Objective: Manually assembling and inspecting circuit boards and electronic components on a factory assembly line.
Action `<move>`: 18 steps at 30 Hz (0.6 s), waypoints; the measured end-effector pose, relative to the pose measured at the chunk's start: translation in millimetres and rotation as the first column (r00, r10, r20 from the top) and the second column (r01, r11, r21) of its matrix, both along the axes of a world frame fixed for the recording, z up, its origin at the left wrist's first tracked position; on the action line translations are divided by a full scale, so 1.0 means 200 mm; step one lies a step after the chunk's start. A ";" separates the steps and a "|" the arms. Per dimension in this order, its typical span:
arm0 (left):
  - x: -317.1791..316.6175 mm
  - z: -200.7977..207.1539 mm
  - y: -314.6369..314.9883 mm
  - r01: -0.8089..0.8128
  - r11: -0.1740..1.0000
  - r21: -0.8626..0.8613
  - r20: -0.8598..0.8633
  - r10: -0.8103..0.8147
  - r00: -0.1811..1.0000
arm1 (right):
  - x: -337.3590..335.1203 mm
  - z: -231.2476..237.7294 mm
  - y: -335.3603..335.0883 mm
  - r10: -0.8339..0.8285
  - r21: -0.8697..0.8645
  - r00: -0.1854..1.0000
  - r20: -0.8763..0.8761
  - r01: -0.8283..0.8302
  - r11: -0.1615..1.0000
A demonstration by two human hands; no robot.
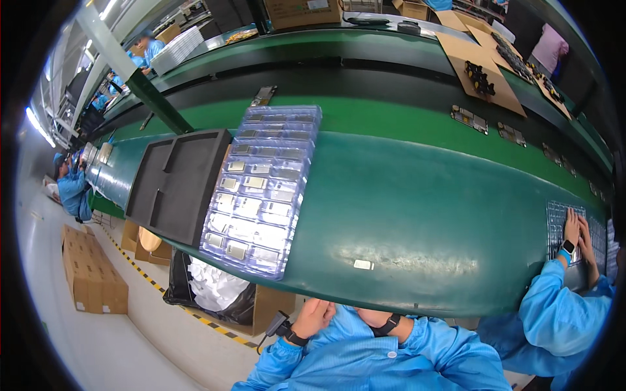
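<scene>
Noting my left hand (pixel 314 317) and right hand (pixel 376 317) beside the table (pixel 404 202), near one pale block (pixel 364 264); I cannot tell their grip.

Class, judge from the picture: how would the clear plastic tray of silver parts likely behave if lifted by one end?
The clear plastic tray looks thin-walled and long, so it may flex. Its silver parts sit in separate pockets with no cover evident, so they could slide out if tilted. Glossy surfaces suggest a slippery grip.
</scene>
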State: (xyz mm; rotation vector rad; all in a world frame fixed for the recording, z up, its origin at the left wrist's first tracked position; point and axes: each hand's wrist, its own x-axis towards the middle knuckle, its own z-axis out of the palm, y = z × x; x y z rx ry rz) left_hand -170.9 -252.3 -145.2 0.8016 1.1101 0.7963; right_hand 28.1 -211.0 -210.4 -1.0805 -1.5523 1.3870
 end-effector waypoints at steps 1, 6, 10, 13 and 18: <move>0.00 0.02 0.02 0.010 1.000 -0.005 -0.002 -0.010 1.000 | 0.00 0.02 0.01 -0.010 -0.005 1.000 -0.002 0.010 1.000; -0.01 0.10 0.12 -0.027 0.965 0.262 -0.237 0.091 0.967 | 0.11 0.13 0.02 0.060 0.115 0.989 0.137 -0.076 0.990; -0.23 0.37 0.11 0.298 0.918 0.263 -0.637 -0.067 0.768 | 0.23 0.49 0.02 0.184 -0.452 0.926 -0.329 -0.325 0.830; -0.40 0.54 0.05 0.558 0.777 0.293 -0.386 -0.438 0.812 | 0.41 0.71 -0.05 0.417 -0.479 0.891 -0.178 -0.449 0.755; -0.48 0.66 0.05 0.731 0.624 0.275 0.105 -0.776 0.622 | 0.53 1.05 0.04 0.581 -0.141 0.734 -0.350 -0.655 0.742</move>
